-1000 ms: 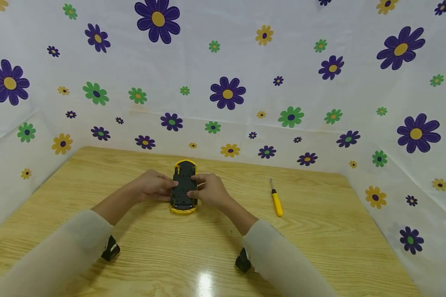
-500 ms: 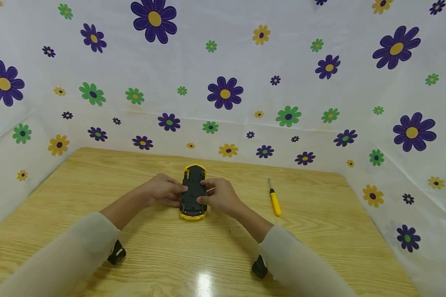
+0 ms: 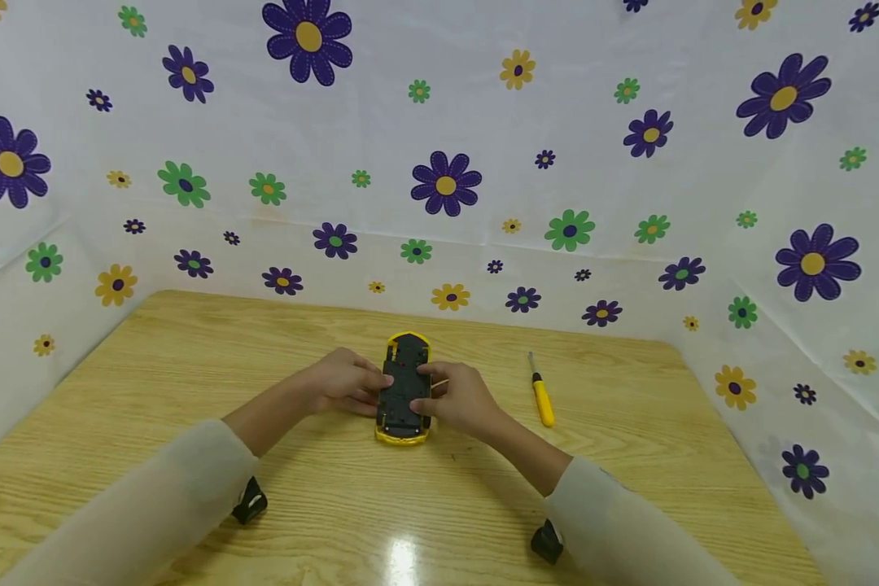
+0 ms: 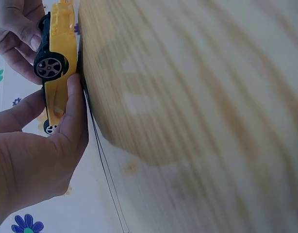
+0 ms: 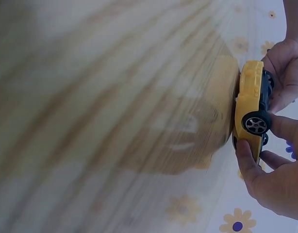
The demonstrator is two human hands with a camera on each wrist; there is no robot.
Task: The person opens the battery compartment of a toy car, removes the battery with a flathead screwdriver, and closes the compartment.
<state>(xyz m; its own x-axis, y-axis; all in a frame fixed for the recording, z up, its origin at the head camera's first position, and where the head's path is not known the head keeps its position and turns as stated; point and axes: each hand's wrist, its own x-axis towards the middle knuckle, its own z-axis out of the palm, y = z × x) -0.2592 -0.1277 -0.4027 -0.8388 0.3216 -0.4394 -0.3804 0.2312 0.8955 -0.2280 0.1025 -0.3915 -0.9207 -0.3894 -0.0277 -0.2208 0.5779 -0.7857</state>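
Observation:
A yellow toy car (image 3: 404, 399) is upside down over the middle of the table, its black underside facing up. My left hand (image 3: 344, 381) grips its left side, thumb on the underside and fingers along the yellow body. On the opposite side my right hand (image 3: 465, 399) holds it between thumb and fingers. In the left wrist view the car's yellow side (image 4: 63, 39) and a black wheel (image 4: 49, 67) with silver spokes show. The right wrist view shows the other side of the body (image 5: 250, 92), close to the tabletop; whether the roof touches it I cannot tell.
A screwdriver (image 3: 543, 399) with a yellow handle lies on the wooden table (image 3: 615, 456), right of the hands, its tip pointing away. White cloth (image 3: 381, 122) printed with flowers stands behind the table and along both sides.
Both hands have moved the toy car to the right and slightly nearer to me, keeping their grip. The screwdriver has stayed in place.

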